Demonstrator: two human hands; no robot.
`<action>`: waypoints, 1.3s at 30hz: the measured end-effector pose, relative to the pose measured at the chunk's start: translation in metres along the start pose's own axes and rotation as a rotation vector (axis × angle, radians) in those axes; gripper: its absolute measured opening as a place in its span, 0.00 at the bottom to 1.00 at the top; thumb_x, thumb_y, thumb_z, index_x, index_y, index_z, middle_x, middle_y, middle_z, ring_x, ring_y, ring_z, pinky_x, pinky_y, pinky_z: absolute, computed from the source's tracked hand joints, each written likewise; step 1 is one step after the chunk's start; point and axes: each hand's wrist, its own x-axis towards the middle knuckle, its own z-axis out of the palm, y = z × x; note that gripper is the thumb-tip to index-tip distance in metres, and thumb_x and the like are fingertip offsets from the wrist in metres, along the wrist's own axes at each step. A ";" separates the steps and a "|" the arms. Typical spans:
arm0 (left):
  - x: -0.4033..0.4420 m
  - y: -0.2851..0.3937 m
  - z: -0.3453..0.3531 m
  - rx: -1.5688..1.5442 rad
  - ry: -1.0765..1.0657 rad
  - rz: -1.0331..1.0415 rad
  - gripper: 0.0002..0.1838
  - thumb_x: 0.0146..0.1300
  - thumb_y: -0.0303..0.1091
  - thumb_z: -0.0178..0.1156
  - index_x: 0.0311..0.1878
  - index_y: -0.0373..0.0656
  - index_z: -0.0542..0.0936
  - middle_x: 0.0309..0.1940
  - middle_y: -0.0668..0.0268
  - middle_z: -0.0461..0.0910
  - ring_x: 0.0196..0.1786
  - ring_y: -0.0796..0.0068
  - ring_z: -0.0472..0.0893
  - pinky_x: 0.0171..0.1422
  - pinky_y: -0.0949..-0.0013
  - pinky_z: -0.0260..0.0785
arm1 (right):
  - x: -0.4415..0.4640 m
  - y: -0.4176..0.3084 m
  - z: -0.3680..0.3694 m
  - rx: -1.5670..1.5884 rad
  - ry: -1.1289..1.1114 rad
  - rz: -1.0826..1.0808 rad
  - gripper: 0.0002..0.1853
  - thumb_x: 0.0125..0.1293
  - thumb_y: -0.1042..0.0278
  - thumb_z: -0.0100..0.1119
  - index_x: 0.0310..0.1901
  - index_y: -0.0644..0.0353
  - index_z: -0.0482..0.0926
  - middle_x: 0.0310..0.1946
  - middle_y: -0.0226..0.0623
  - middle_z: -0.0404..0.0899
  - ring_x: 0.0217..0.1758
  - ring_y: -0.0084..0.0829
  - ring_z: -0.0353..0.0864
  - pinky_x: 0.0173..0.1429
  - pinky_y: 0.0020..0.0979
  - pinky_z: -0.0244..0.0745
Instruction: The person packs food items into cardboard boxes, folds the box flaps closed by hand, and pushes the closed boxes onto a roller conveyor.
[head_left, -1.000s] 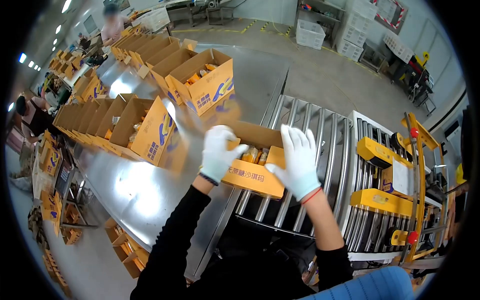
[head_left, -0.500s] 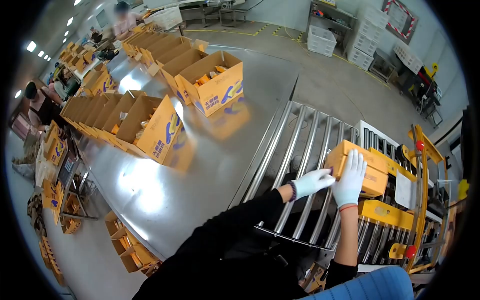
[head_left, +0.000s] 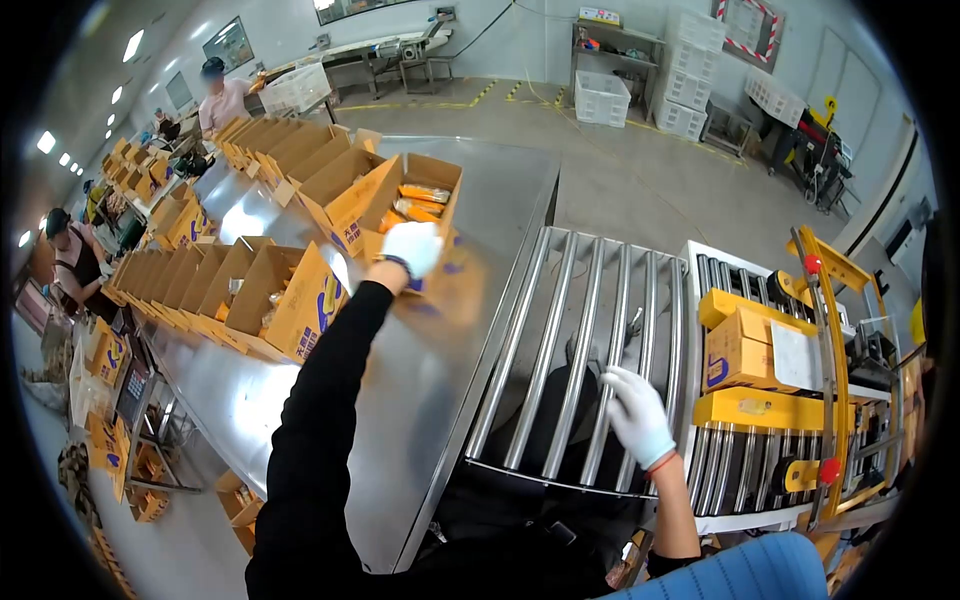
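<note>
The left hand (head_left: 412, 248) is covering the near end of an open carton (head_left: 436, 172) on the steel table (head_left: 420, 420); whether it is pinching, one cannot tell. The right hand (head_left: 638, 412), loosely half-curled, is hovering over rollers (head_left: 576, 350).

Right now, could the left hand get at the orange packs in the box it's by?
Probably yes: the left hand is at the box, whose open top leaves the orange packs uncovered.

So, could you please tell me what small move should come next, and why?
Probably draw the open carton toward the rollers with the left hand: that hand is at the carton, and the rollers near the right hand carry no carton.
</note>
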 end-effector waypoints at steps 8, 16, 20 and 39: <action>-0.097 0.041 -0.046 -0.890 -0.054 -0.078 0.16 0.75 0.40 0.59 0.57 0.40 0.82 0.48 0.59 0.86 0.52 0.62 0.85 0.62 0.63 0.75 | 0.051 -0.060 0.037 -0.145 0.012 -0.158 0.43 0.51 0.57 0.79 0.69 0.60 0.74 0.71 0.43 0.73 0.76 0.47 0.68 0.81 0.56 0.56; -0.077 0.105 0.020 -0.584 0.157 0.299 0.12 0.70 0.42 0.65 0.42 0.43 0.86 0.39 0.60 0.84 0.49 0.54 0.80 0.55 0.58 0.73 | 0.092 -0.040 0.008 -0.074 0.019 -0.170 0.34 0.60 0.58 0.73 0.66 0.61 0.75 0.62 0.47 0.79 0.66 0.46 0.77 0.77 0.47 0.64; -0.104 0.117 0.017 -0.484 0.388 0.050 0.18 0.68 0.40 0.69 0.54 0.38 0.82 0.46 0.58 0.82 0.60 0.54 0.78 0.65 0.57 0.71 | 0.115 -0.068 -0.001 -0.446 0.188 -0.059 0.49 0.51 0.57 0.78 0.73 0.65 0.65 0.69 0.48 0.71 0.70 0.49 0.70 0.83 0.54 0.51; -0.067 0.194 0.056 -1.549 0.077 -0.473 0.36 0.66 0.41 0.72 0.66 0.23 0.72 0.62 0.45 0.78 0.63 0.61 0.80 0.67 0.62 0.74 | 0.023 -0.011 -0.018 -0.550 -0.015 0.091 0.63 0.39 0.50 0.86 0.75 0.67 0.61 0.74 0.50 0.65 0.81 0.47 0.60 0.87 0.55 0.43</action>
